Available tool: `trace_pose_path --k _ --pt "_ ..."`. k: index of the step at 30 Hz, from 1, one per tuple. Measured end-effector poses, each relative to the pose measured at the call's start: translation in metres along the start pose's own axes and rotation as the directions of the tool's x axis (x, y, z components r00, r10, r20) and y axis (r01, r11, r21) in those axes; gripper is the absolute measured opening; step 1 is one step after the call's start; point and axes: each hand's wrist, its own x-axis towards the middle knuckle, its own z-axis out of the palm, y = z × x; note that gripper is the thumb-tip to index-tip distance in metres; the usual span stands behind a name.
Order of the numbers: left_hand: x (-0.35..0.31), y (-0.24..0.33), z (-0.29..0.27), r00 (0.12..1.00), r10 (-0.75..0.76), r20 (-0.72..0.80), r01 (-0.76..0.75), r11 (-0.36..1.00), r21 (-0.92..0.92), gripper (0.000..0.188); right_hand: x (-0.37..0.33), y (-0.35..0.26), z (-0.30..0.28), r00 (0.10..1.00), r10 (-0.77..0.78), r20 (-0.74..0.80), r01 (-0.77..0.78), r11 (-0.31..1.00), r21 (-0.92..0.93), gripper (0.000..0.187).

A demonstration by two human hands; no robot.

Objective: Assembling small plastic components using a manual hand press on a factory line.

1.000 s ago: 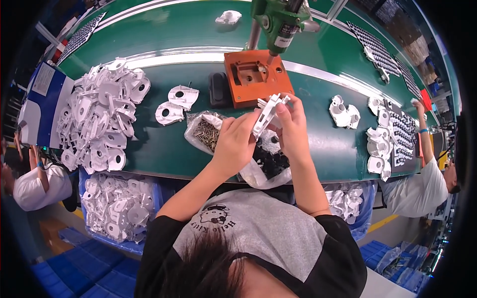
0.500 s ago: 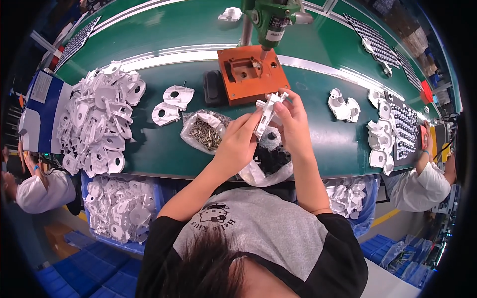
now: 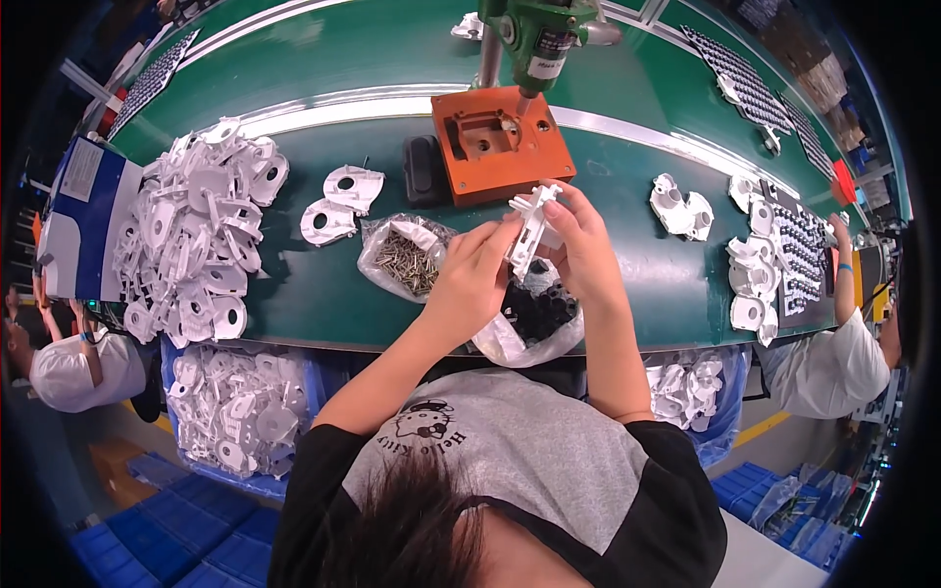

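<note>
A white moulded plastic part is held on edge between my two hands, just in front of the orange fixture block. My left hand grips its left side, fingers closed. On the other side, my right hand pinches its upper end with thumb and fingers. Below the part, an open plastic bag of black pieces is partly hidden by my hands. Left of my left hand lies a clear bag of small metal pins. A green press head stands above the orange block.
A tall heap of white parts covers the bench's left side; two more parts lie nearer. At right are white parts and a tray of dark pieces. Filled bins stand below the edge. Co-workers sit at both sides.
Both hands keep hold of the white part, which has shifted and turned slightly. The co-worker's hand at the right has moved farther up, away from the tray.
</note>
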Motion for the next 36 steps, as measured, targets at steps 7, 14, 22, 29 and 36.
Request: trace_pose_path --k 7,14,22,29,36 --pt "-0.001 0.005 0.001 0.999 0.007 0.042 -0.007 1.000 0.009 0.064 -0.002 -0.006 0.006 0.998 0.062 0.008 -0.063 0.994 0.084 0.048" --pt "0.001 0.008 -0.002 0.996 -0.021 0.091 0.023 0.999 -0.029 0.071 0.003 -0.002 -0.001 0.994 0.110 0.012 -0.111 0.988 0.104 0.048" --pt "-0.003 0.000 0.007 0.999 -0.016 -0.043 0.018 0.998 0.062 0.055 0.005 0.008 -0.001 0.983 0.168 0.078 -0.182 0.955 0.233 0.037" --pt "-0.004 0.000 -0.016 0.840 -0.532 0.107 0.501 0.685 -0.528 0.033 0.002 -0.001 -0.012 0.979 0.099 0.180 -0.101 0.995 0.001 0.021" --pt "0.004 -0.010 -0.027 0.792 -0.541 0.283 0.523 0.364 -0.771 0.040 -0.004 -0.003 -0.016 0.985 -0.004 0.173 0.051 0.961 -0.270 0.013"
